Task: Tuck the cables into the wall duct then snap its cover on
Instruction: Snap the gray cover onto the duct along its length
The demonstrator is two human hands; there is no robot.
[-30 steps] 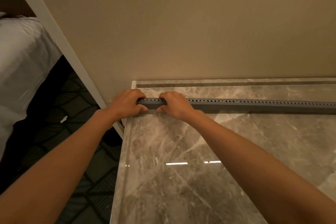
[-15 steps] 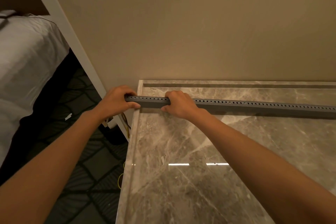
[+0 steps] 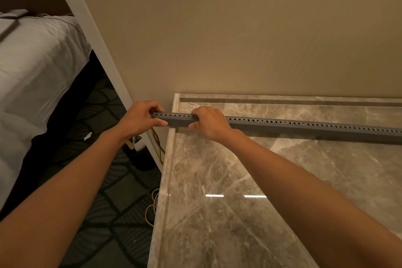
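A long grey duct (image 3: pixel 304 129) with a row of small holes along its top lies across the marble counter (image 3: pixel 250 191), running off the right edge of the view. Its left end sticks out past the counter's left edge. My left hand (image 3: pixel 140 121) grips that overhanging end, thumb on the front face. My right hand (image 3: pixel 210 123) clamps the duct a little further right, fingers over the top. Yellow cables (image 3: pixel 159 148) hang down beside the counter and loop on the floor (image 3: pixel 151 209). I cannot tell whether cables lie inside the duct.
A beige wall (image 3: pixel 239 28) rises right behind the counter, with a recessed groove (image 3: pixel 282 102) along the counter's back edge. A white door frame (image 3: pixel 97 50) slants down the left. A bed with white sheets (image 3: pixel 32 76) and dark patterned carpet (image 3: pixel 97 180) lie to the left.
The duct has slid left, so its end now overhangs the counter's edge. Both hands moved left with it, still gripping. The view has shifted, showing more of the floor and cables.
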